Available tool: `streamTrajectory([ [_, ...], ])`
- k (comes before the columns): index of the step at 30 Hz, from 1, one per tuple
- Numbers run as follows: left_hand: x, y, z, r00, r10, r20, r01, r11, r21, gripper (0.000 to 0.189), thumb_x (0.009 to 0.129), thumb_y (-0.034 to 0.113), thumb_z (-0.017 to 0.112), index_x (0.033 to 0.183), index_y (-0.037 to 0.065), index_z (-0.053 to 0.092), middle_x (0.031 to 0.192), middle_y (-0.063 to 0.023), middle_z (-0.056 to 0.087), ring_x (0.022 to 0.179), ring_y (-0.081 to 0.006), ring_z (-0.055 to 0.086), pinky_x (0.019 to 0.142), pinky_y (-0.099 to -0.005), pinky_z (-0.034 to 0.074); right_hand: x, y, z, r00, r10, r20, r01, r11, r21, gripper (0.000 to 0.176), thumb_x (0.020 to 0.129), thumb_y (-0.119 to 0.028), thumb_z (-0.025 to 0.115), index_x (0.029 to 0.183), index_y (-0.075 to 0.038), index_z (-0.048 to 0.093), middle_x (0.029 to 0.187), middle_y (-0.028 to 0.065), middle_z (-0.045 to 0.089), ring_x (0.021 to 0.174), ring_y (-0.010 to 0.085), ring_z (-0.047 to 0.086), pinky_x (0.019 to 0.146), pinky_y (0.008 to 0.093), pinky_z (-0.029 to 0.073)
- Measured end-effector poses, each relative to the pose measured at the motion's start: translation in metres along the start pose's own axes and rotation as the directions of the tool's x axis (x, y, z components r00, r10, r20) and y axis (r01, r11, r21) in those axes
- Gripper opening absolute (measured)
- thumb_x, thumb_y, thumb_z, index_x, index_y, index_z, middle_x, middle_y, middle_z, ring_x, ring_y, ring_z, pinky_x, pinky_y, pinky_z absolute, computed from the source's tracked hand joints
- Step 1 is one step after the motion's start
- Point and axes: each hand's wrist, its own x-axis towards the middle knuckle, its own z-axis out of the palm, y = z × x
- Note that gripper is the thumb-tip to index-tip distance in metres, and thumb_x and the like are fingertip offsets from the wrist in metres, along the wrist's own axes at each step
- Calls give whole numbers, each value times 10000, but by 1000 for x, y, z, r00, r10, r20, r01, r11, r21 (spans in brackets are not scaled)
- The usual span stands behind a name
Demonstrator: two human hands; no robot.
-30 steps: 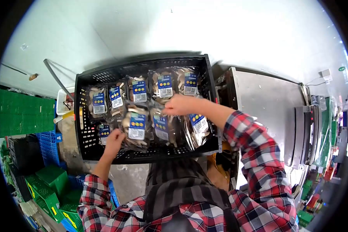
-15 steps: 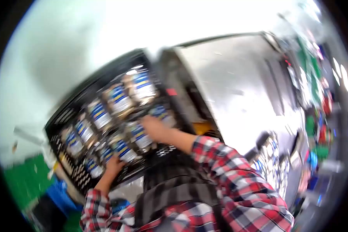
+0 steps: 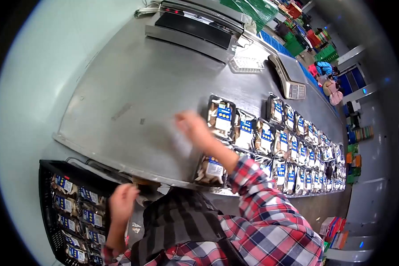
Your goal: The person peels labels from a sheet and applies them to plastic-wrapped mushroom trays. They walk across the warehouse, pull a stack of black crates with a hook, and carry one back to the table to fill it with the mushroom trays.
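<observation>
My right hand (image 3: 193, 126) is over the metal table, just left of the nearest film-wrapped tray (image 3: 221, 116); its fingers are smeared by motion. That black tray has a blue-and-white label and holds pale brown-and-white pieces that look like mushrooms. Several like it stand in rows along the right of the table, one of them a wrapped tray (image 3: 209, 170) beneath my right forearm. My left hand (image 3: 123, 201) is raised beside the black crate (image 3: 47, 195), its fingers loosely bent with nothing visible in them. Two columns of the same wrapped trays lie in the crate.
A sealing machine (image 3: 193, 29) stands at the table's far side. Near it are a clear plastic tray (image 3: 247, 64) and a weighing scale (image 3: 292, 80). The metal table (image 3: 133, 88) spans the middle. Seated people (image 3: 330, 82) and coloured crates are farther off at upper right.
My view has swung right from the crate to the table. Both hands have left the packs in the crate; the right is now over the table, the left beside the crate.
</observation>
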Motion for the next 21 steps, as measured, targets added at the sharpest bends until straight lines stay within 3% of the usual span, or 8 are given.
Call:
streamTrajectory([
  [1,16,6,36,980,118,161,-157,954,254,200,834,159,577,956,2,562,751,-91,603,675,-130,571,621,-258,460,0,37,-27,989,133,-62,-133,991,15,248,796,-136,584,1028,-59,547,953,157,550,870,319,545,717,393,458],
  [5,50,7,153,915,120,385,-247,922,299,377,776,316,644,965,7,541,838,-146,602,732,-273,597,642,-340,475,-8,161,-115,930,332,-157,-367,862,-350,449,805,-269,608,1182,-79,456,1035,172,517,914,309,544,785,385,442],
  [7,60,-5,185,906,24,423,-209,895,395,424,767,348,647,962,-5,518,838,-172,588,764,-287,589,662,-356,464,-8,180,-134,865,500,51,-478,850,-223,509,840,-326,560,1260,-101,383,1087,190,499,920,308,547,802,378,430],
  [8,64,-10,195,909,-23,416,-182,876,446,457,754,384,648,949,-8,515,842,-186,582,786,-315,584,673,-372,460,-18,218,-125,927,348,138,-314,923,-222,514,844,-370,540,1253,-100,386,1073,198,511,918,321,549,793,380,428],
  [9,69,-10,202,909,-86,408,-121,883,454,456,746,389,644,934,-7,520,851,-195,579,800,-334,575,678,-391,454,-18,214,-124,830,453,326,-380,886,-265,512,838,-384,516,1251,-106,396,1172,219,489,1015,371,518,865,415,404],
  [14,70,-22,215,930,-22,367,-101,944,314,245,752,235,590,898,40,558,898,-174,569,856,-354,555,712,-432,447,-7,195,-113,743,609,278,-550,792,-264,331,867,-338,488,877,-15,558,759,198,597,680,287,560,627,394,426],
  [16,73,-30,218,932,35,361,-175,915,365,211,756,213,597,892,62,539,895,-152,566,868,-337,554,721,-427,444,3,203,-121,904,370,213,-334,924,-188,277,889,-275,480,803,-13,508,646,141,520,597,182,482,581,356,409],
  [21,43,-21,172,952,298,68,-305,931,199,155,778,173,569,843,51,499,810,-159,543,760,-356,557,629,-427,424,53,127,-152,970,-7,242,75,959,-272,180,919,-163,451,837,-3,454,621,143,413,572,190,364,529,325,372],
])
